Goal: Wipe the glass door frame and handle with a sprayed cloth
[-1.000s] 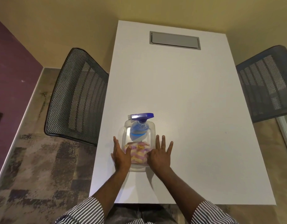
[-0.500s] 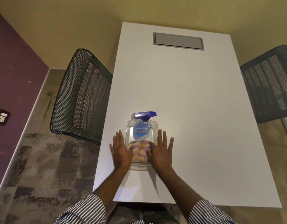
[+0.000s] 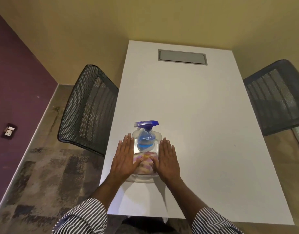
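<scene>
A clear plastic tub [image 3: 140, 180] stands on the white table [image 3: 196, 115] near its front edge. Inside it stands a spray bottle [image 3: 146, 135] with blue liquid and a blue trigger head, and a pink and yellow cloth [image 3: 146, 162] lies bunched in front of the bottle. My left hand [image 3: 125, 157] lies flat against the tub's left side with fingers straight. My right hand [image 3: 167, 158] lies flat against its right side the same way. Both thumbs reach in over the cloth. No glass door is plainly in view.
A black mesh chair [image 3: 89, 107] stands left of the table and another mesh chair [image 3: 276, 97] to the right. A grey cable hatch [image 3: 182, 57] sits in the table's far end. A purple wall with a socket [image 3: 9, 130] runs along the left.
Both hands have slid forward along the tub's sides and drawn closer to it. The camera view has tilted up a little.
</scene>
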